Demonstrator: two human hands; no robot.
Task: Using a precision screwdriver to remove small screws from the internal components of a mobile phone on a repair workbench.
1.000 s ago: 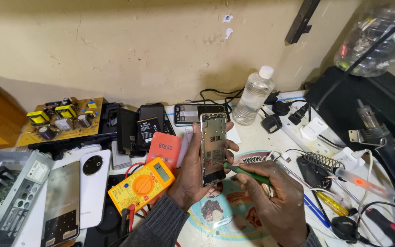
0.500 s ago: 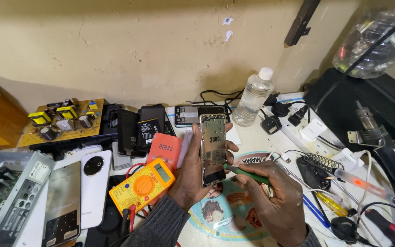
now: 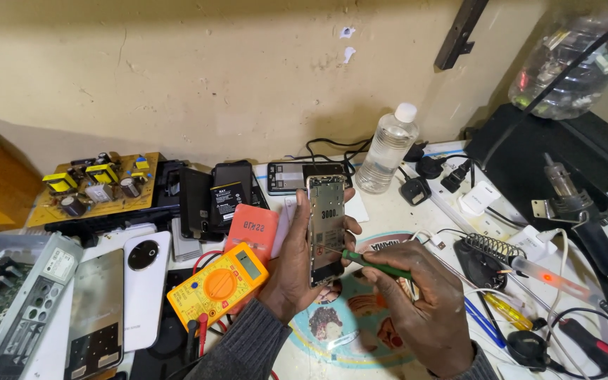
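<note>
Upright above the bench (image 3: 395, 211), an opened phone frame (image 3: 326, 226) sits clasped in the left hand (image 3: 297, 264), fingers (image 3: 350, 226) wrapping its edges. Against its middle presses a green-handled screwdriver (image 3: 371, 262), pinched by the right hand (image 3: 420, 302). Just left lies a yellow multimeter (image 3: 217, 283).
</note>
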